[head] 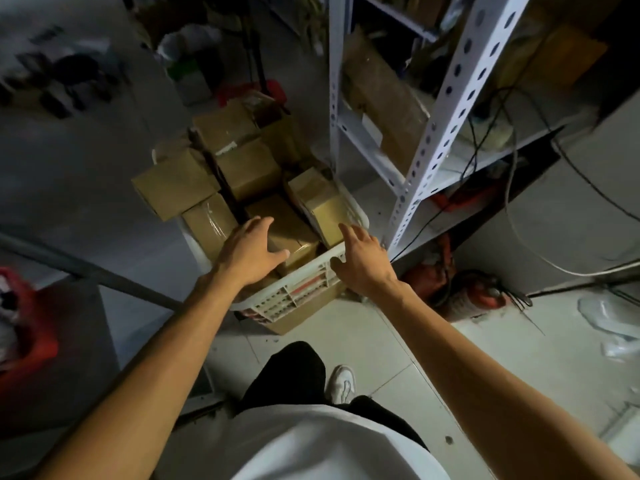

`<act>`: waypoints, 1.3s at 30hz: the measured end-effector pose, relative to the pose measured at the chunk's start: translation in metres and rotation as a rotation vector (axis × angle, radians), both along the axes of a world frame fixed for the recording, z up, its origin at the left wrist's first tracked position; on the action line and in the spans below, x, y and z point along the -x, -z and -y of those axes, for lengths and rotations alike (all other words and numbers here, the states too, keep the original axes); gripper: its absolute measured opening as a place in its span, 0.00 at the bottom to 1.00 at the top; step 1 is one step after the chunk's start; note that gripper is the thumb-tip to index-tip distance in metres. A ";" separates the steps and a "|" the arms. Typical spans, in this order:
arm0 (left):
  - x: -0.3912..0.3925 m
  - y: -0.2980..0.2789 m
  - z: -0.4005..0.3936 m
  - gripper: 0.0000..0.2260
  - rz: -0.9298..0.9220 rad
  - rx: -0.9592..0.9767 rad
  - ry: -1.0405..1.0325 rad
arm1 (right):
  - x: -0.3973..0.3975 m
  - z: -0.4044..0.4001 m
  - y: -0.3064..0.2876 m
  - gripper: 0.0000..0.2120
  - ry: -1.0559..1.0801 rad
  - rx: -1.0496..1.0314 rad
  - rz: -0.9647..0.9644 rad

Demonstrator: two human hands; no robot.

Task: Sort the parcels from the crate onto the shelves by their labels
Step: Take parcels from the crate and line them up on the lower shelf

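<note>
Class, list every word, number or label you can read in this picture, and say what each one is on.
None can be read.
White label strip on a brown cardboard parcel in the white plastic crate: too blurred.
White label on the brown package on the grey metal shelf: appears blank or blurred.

Dim overall, low-light capture. Brightest on the floor tiles (398,344) lower right and the white shirt (322,445). Deep shadow upper right and along the left edge. Motion blur smearing the upper left. Wide-angle bending of the shelf upright (446,109). Soft, noisy detail on the cardboard parcels (242,168).
</note>
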State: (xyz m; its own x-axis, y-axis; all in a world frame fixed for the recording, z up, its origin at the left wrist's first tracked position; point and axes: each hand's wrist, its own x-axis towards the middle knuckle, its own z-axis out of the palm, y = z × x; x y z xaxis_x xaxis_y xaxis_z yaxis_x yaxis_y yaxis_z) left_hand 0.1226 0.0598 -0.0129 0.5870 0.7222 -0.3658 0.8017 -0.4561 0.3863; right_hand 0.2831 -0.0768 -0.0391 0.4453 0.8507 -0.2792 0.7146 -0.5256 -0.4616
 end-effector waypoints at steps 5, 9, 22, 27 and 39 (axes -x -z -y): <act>-0.028 0.002 -0.029 0.35 -0.020 0.028 0.037 | -0.008 -0.014 0.010 0.32 0.026 0.017 -0.054; -0.055 0.013 -0.068 0.40 -0.110 0.032 0.131 | -0.010 -0.037 0.018 0.34 0.043 0.030 -0.136; -0.104 0.057 -0.137 0.39 0.127 0.320 0.287 | 0.024 -0.093 0.038 0.22 0.586 -0.200 -0.333; -0.094 0.049 -0.136 0.27 0.377 0.340 0.254 | 0.041 -0.093 0.030 0.28 0.729 -0.433 -0.328; -0.046 0.015 -0.113 0.33 0.523 0.460 0.227 | 0.055 -0.062 0.014 0.20 0.905 -0.517 -0.201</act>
State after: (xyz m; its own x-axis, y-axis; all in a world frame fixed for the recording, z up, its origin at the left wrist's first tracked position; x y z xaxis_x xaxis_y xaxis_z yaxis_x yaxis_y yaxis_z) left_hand 0.1688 0.1732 -0.0283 0.8849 0.4031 -0.2333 0.3648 -0.2886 0.8852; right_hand 0.2277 -0.0145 -0.0532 0.9580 0.2619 -0.1168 0.0416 -0.5298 -0.8471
